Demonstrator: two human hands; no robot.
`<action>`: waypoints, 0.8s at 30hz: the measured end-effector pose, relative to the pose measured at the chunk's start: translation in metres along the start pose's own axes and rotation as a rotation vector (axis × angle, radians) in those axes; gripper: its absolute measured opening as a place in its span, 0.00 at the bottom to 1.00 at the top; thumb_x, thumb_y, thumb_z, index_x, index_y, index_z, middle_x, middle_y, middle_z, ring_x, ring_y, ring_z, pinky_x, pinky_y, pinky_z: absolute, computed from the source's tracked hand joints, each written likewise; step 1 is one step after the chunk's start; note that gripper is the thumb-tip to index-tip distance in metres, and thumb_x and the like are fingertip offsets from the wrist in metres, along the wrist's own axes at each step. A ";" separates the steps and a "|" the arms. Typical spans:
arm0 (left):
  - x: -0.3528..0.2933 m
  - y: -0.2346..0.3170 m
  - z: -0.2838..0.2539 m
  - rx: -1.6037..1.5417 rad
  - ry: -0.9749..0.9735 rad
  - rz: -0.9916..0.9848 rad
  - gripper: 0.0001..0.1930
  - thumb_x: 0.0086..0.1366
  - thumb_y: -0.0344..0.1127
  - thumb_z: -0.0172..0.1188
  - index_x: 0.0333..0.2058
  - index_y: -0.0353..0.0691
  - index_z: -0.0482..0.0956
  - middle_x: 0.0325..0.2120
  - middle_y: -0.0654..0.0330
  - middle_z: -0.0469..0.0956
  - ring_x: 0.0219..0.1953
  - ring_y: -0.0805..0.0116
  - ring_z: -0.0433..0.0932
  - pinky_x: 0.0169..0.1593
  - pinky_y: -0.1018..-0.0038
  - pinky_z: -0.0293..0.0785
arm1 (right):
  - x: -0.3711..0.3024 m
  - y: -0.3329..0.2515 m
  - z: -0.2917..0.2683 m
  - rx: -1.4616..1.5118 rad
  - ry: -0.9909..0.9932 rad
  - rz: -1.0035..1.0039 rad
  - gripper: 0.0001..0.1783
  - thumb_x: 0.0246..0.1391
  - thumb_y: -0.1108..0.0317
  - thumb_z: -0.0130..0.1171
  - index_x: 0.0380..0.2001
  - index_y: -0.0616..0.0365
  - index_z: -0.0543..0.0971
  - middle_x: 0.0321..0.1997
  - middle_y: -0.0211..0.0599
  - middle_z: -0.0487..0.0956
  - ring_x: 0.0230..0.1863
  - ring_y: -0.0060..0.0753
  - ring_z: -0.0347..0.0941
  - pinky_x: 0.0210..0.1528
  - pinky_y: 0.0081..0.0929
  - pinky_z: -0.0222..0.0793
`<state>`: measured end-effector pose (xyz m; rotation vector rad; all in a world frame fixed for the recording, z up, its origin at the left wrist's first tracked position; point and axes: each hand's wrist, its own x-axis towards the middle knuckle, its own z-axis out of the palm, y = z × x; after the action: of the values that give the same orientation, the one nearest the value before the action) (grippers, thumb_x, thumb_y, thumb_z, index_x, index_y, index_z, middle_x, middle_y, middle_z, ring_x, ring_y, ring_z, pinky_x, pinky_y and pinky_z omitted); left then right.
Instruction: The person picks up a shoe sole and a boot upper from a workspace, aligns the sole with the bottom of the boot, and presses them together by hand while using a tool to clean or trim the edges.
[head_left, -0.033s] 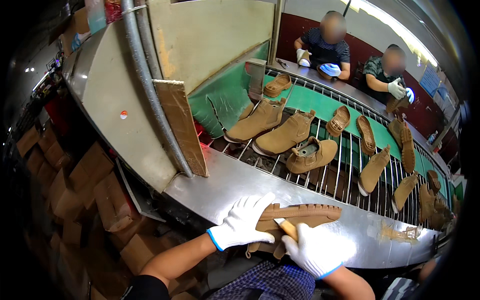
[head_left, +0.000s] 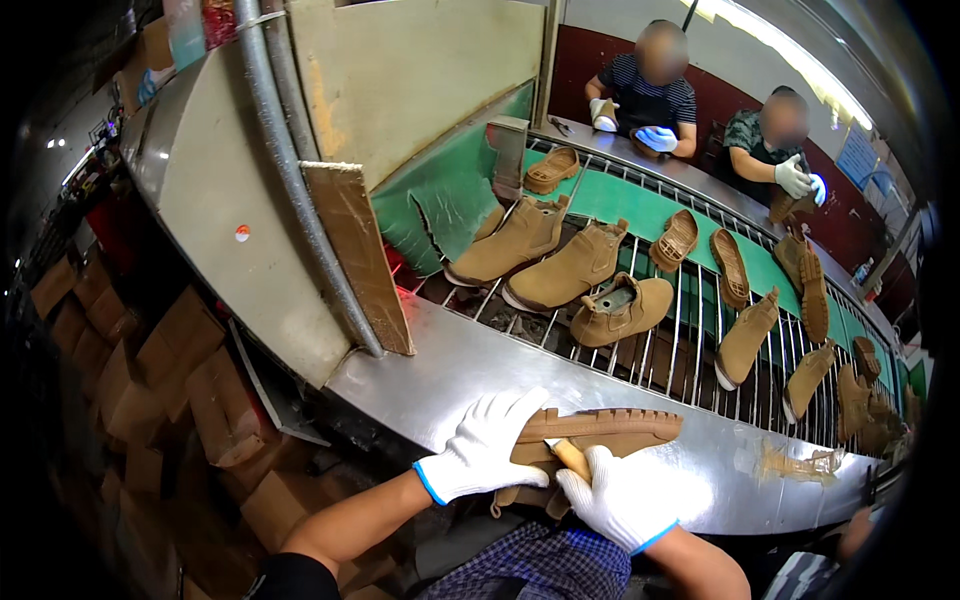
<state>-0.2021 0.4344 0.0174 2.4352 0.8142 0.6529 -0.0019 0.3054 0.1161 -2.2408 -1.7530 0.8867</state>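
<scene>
In my left hand, gloved in white, is a tan ankle boot. It is turned over, its ridged sole edge toward the far side and its toe end to the right; the pull loop hangs near my lap. My right hand, also in a white glove, is closed round a short tool with a yellowish handle and a pale tip. That tip meets the boot's side near where the sole and upper join. Whether it is a brush or a blade I cannot tell.
A metal ledge borders a wire-rod conveyor carrying several tan boots and loose soles. Left stand a grey pipe and a brown board. Cardboard boxes lie lower left. Two people work opposite.
My right hand and the tool have shifted slightly left along the boot. The view has moved a little; the boot stays in my left hand.
</scene>
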 end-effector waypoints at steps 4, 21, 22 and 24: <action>0.002 0.002 0.008 -0.018 0.085 0.058 0.58 0.46 0.58 0.83 0.71 0.39 0.66 0.57 0.48 0.75 0.58 0.42 0.73 0.63 0.51 0.71 | 0.009 0.031 0.052 0.722 -0.106 0.224 0.27 0.69 0.50 0.65 0.46 0.69 0.78 0.27 0.40 0.79 0.28 0.33 0.77 0.34 0.32 0.76; -0.007 0.006 0.018 0.222 0.322 0.361 0.25 0.57 0.52 0.75 0.53 0.54 0.89 0.59 0.50 0.74 0.63 0.46 0.70 0.66 0.50 0.69 | -0.055 0.058 -0.010 -0.017 0.203 0.090 0.23 0.63 0.50 0.67 0.40 0.64 0.84 0.31 0.53 0.83 0.35 0.52 0.83 0.41 0.44 0.78; -0.006 0.007 0.014 0.272 0.306 0.403 0.25 0.57 0.51 0.75 0.53 0.54 0.89 0.59 0.51 0.74 0.62 0.46 0.71 0.66 0.50 0.68 | -0.060 0.051 -0.015 -0.046 0.162 0.076 0.22 0.63 0.51 0.67 0.41 0.64 0.84 0.31 0.53 0.83 0.35 0.53 0.83 0.41 0.44 0.78; 0.003 0.009 0.004 0.252 0.241 0.444 0.26 0.54 0.51 0.76 0.51 0.52 0.88 0.57 0.53 0.76 0.59 0.47 0.74 0.65 0.48 0.68 | -0.067 0.039 -0.030 -0.113 0.088 0.058 0.21 0.64 0.53 0.67 0.42 0.65 0.83 0.31 0.53 0.83 0.35 0.53 0.83 0.41 0.45 0.78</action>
<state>-0.1937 0.4288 0.0208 2.8376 0.4597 1.0809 0.0376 0.2387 0.1453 -2.3736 -1.7485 0.7046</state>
